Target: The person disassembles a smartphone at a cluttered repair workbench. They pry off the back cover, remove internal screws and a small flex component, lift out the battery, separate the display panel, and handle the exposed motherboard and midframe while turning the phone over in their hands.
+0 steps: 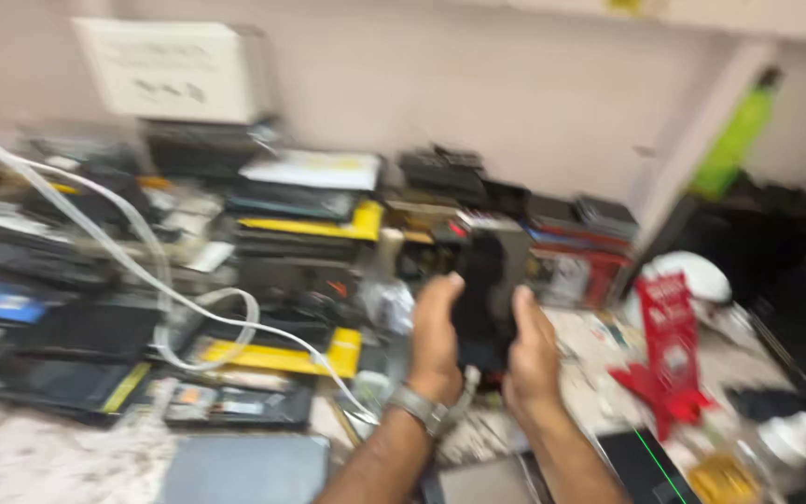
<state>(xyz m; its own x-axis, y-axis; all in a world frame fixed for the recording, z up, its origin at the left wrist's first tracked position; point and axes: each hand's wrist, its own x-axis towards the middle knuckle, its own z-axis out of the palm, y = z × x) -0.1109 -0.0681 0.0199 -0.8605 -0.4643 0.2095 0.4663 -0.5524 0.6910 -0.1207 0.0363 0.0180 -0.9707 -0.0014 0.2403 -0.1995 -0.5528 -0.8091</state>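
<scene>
Whole shot was pretty smeared with motion, so take the fine details with a grain of salt. Closest to you, both forearms came up from the bottom edge, with a metal wristwatch (pixel 419 408) on the left one. Your left hand (pixel 434 338) and right hand (pixel 531 350) were raised side by side over the counter, and between them you had a dark phone-shaped device (pixel 489 285), held upright. Left fingers curled around its left edge, right thumb and palm pressed along the right edge, so both hands were closed on it, not loose.

Down by your right arm sat a dark flat slab with a thin green line (pixel 647 462) across it, and a grey flat panel (pixel 246 469) lay just left of your left arm on the speckled countertop (pixel 20 457). To the right of your hands stood a red stand-like thing (pixel 666 350), with a white cap (pixel 793 434) low in the right corner and a white rounded object (pixel 697 273) behind the red one.

Left of your hands, a white cable (pixel 156 280) looped over stacks of dark flat devices, some in yellow-edged trays (pixel 282 355). Further back, more stacked boxes and black parts were piled against the wall, a white paper sheet (pixel 172 70) was pinned up on it, and a green bottle (pixel 734 145) leaned at the far right.
</scene>
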